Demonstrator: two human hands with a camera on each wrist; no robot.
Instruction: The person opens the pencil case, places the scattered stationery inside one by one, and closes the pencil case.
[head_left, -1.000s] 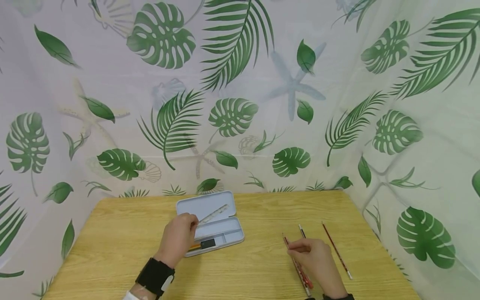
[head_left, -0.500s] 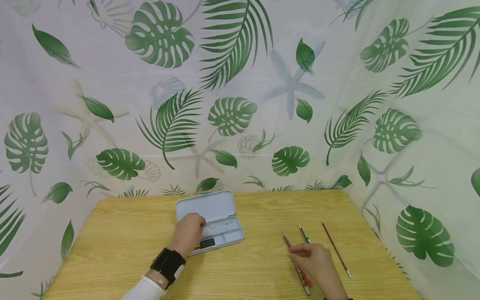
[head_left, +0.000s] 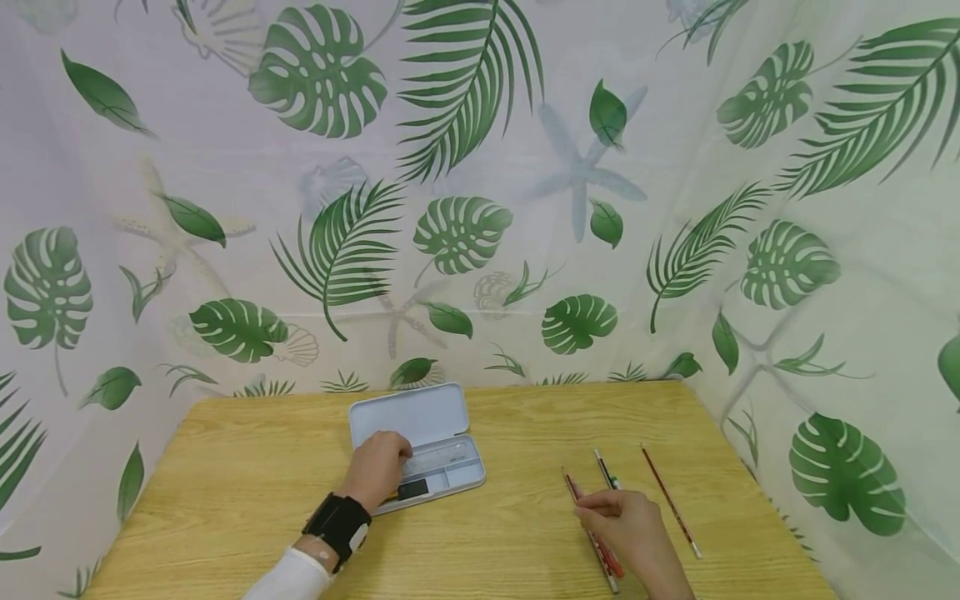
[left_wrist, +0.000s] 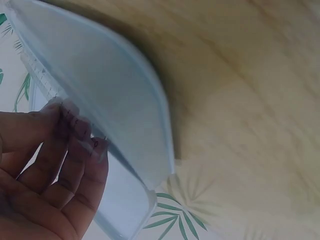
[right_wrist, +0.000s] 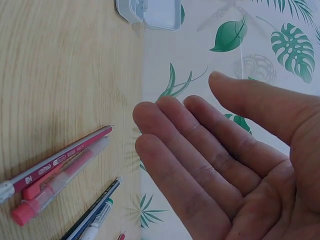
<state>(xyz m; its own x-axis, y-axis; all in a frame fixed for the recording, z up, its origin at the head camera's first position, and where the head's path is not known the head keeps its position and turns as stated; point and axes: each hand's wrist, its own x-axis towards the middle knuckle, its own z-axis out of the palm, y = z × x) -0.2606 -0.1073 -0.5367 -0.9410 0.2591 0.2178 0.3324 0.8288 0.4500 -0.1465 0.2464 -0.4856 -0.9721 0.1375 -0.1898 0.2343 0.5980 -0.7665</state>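
Note:
A light blue pencil case lies open on the table, lid hinged back. Over its left end, my left hand pinches a clear ruler between thumb and fingers; in the left wrist view the ruler runs along the inside of the lid. A black block, possibly an eraser, sits in the front compartment. My right hand hovers by the loose pencils with fingers extended, holding nothing. Beside it lie a red pencil and a clear pen with a pink end.
A dark pencil and a white marker with a green band lie partly behind the right hand. Farther right is another red pencil. Leaf-printed sheeting borders the table's back and sides.
My left hand has brought the ruler, earlier raised and tilted over the case, down and rightward into it, where it now lies nearly level. My right hand has barely moved.

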